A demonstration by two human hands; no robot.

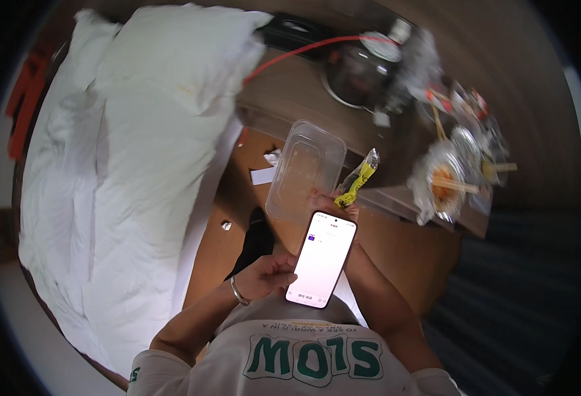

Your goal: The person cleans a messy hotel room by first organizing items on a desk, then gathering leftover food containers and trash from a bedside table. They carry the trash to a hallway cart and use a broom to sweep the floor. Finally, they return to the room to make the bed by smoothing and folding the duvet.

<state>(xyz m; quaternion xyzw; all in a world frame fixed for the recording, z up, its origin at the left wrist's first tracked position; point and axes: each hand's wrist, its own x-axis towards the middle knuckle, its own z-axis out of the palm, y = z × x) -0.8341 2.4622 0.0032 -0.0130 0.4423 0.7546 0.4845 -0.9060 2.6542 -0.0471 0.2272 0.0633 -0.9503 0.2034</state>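
My left hand [265,277], with a silver bangle at the wrist, grips the lower left edge of a smartphone [320,260] whose bright screen faces up. Beyond the phone's top edge, my right hand [332,203] is partly hidden; it holds a clear plastic container [308,163] and a yellow and clear plastic wrapper [360,180]. The container looks empty apart from small reddish traces near the fingers.
A bed with white bedding [142,148] fills the left side. On the brown table [290,79] are a dark pot [357,74] with a red cord [300,48], a foil bowl of food [444,188] with chopsticks, and plastic bags. Paper scraps lie on the wooden floor [211,267].
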